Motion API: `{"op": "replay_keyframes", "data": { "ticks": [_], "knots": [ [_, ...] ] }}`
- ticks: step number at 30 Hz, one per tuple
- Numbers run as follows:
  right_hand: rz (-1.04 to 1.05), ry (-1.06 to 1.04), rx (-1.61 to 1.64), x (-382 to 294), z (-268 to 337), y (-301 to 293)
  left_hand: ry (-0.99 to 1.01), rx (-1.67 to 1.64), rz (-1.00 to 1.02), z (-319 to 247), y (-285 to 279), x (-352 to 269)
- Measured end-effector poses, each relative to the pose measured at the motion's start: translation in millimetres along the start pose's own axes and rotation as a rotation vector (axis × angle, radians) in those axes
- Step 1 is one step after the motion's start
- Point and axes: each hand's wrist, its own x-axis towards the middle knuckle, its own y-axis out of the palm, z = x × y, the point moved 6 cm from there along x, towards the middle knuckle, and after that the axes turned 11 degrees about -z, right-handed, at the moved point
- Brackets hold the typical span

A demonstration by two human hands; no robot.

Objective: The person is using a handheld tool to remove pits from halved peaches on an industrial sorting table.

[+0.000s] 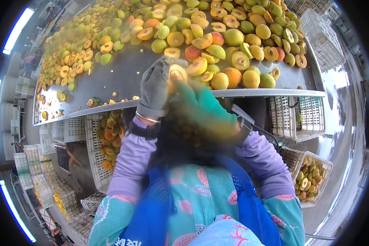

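My left hand [156, 86], in a grey knit glove, holds a cut peach half [176, 73] with its pale flesh turned towards me, over the near edge of a metal table. My right hand [203, 104], in a green glove, is blurred; its fingers are at the fruit. Whether it holds a tool is hidden by the blur. Behind both hands, halved and whole yellow-green peaches [233, 37] lie piled on the metal table [123, 69]. Small pit pieces [114, 94] are scattered near its rim.
Below the table on the left stands a white plastic crate [93, 147] of fruit halves. To the right are another crate [310, 123] and a fruit-filled crate [327, 172]. The raised metal rim [283, 92] runs along the table's near side. More crates [33, 166] stand far left.
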Motion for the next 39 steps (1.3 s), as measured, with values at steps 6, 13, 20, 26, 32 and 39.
{"op": "replay_keyframes", "data": {
  "ticks": [6,13,20,26,32,39],
  "knots": [
    [-0.096,-0.285,-0.326,-19.9,-1.6,1.6,0.269,0.249,0.302,23.0,14.3,9.2],
    [-0.121,-0.072,-0.191,-38.6,-40.9,33.1,-0.312,-0.243,-0.256,21.5,17.4,-25.9],
    [-0.220,-0.367,-0.767,-14.0,19.4,-0.5,-0.151,-0.034,-0.111,13.3,12.9,-12.6],
    [-0.102,-0.506,-0.663,-17.3,12.5,1.0,0.091,-0.023,-0.015,8.3,7.4,-8.9],
    [-0.194,0.378,0.199,-14.4,-12.7,9.4,-0.343,-0.383,-0.031,13.6,19.1,-5.2],
    [-0.079,1.246,0.820,-40.7,12.4,26.5,-0.216,-0.015,0.270,29.6,26.5,-6.8]
  ]
}}
